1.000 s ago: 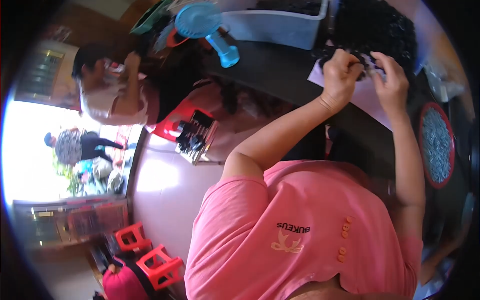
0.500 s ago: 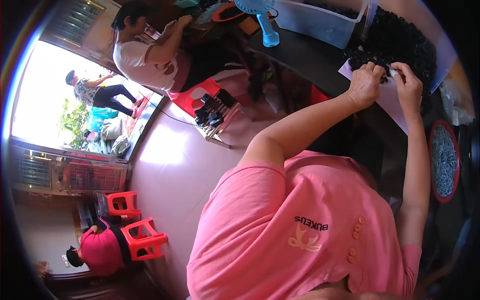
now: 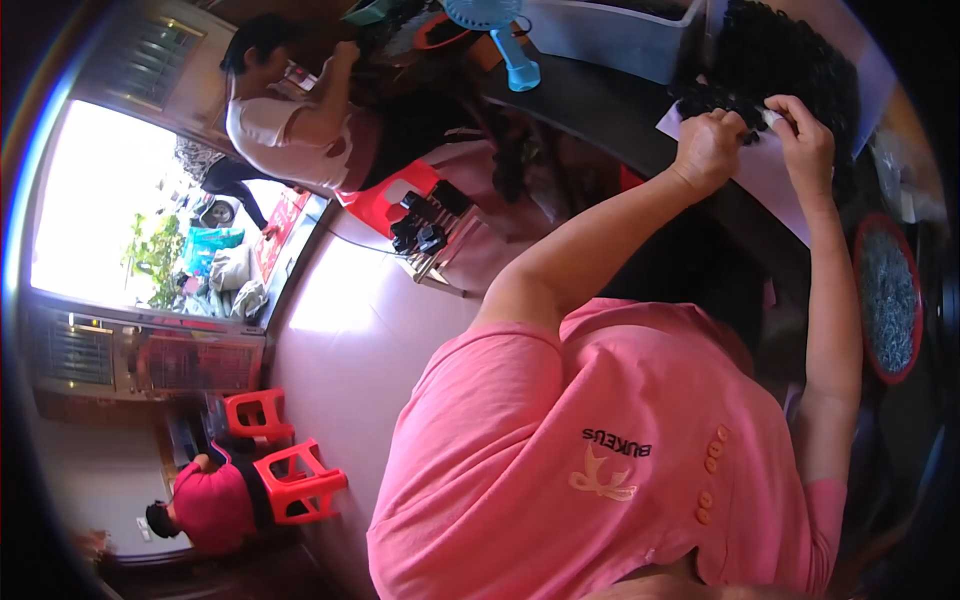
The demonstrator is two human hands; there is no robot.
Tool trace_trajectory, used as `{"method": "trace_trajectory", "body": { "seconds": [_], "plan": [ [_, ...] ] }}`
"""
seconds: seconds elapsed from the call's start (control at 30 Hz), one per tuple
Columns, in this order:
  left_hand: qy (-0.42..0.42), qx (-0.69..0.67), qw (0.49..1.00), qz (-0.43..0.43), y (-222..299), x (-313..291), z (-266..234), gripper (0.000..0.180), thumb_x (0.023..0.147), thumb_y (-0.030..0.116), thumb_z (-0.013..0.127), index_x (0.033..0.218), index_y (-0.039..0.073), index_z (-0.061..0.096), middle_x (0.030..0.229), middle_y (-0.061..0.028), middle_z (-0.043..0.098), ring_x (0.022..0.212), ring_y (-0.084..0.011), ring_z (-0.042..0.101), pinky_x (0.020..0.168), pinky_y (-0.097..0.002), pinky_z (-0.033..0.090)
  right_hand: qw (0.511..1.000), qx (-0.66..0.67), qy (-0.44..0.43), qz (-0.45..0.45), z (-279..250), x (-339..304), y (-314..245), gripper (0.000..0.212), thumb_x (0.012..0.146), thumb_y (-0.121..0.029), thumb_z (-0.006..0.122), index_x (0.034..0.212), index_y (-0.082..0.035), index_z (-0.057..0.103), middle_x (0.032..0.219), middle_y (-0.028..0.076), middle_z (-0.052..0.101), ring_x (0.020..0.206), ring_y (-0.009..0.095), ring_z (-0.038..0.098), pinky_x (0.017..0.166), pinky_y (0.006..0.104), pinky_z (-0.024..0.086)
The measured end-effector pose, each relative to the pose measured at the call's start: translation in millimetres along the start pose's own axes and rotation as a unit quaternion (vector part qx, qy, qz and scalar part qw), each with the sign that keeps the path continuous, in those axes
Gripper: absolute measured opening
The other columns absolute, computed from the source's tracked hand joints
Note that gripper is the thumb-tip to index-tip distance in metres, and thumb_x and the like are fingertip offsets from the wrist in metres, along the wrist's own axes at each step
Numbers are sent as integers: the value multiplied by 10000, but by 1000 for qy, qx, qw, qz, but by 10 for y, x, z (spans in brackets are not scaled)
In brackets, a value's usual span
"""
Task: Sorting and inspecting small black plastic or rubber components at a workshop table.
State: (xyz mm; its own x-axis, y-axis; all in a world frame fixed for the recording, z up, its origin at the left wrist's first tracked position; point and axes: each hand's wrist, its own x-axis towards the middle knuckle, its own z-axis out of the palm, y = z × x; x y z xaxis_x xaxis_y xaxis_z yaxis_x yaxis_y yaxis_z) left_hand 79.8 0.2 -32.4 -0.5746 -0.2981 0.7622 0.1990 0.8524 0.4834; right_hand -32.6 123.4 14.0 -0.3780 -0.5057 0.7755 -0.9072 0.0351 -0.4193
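My left hand (image 3: 712, 152) is closed, its fingers curled down over small black pieces (image 3: 715, 100) on the table. Close beside it, my right hand (image 3: 806, 148) pinches thumb to forefinger, with something white round a fingertip. What either hand grips is too small to make out. Under both hands lies a pale sheet (image 3: 778, 190). A large heap of black ring-like pieces (image 3: 785, 65) rises just beyond them. By my right forearm stands a round red-rimmed tray (image 3: 917, 300) full of small silvery pieces.
A translucent plastic bin (image 3: 610, 40) and a blue fan (image 3: 515, 65) stand along the dark table (image 3: 590, 110). Clear plastic bags (image 3: 905, 180) lie at the right. A co-worker (image 3: 300, 125) sits at the far left; another person (image 3: 215, 495) sits near red stools (image 3: 300, 480).
The whole view has shifted slightly. My hands stay close together over the black pieces, the right one a little more raised. The person outside the doorway has moved partly out of sight.
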Motion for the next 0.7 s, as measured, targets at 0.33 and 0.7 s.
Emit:
{"method": "trace_trajectory", "body": {
  "seconds": [0.33, 0.7],
  "plan": [
    [18, -98, 995, -32, -49, 58, -331, 113, 748, -31, 687, 850, 17, 691, 781, -59, 649, 699, -136, 615, 637, -264, 488, 991, -96, 94, -16, 44, -1, 138, 167, 777, -27, 640, 928, -93, 669, 807, 79, 683, 718, 243, 678, 627, 328, 514],
    [25, 248, 952, 178, -428, 1635, -1041, 167, 784, 100, 686, 947, 93, 719, 912, -85, 646, 798, -231, 618, 732, -364, 514, 978, -3, 178, 108, -182, 126, 185, 82, 742, -109, 666, 797, -55, 640, 706, 136, 662, 678, 297, 672, 620, 392, 510]
  ]
}}
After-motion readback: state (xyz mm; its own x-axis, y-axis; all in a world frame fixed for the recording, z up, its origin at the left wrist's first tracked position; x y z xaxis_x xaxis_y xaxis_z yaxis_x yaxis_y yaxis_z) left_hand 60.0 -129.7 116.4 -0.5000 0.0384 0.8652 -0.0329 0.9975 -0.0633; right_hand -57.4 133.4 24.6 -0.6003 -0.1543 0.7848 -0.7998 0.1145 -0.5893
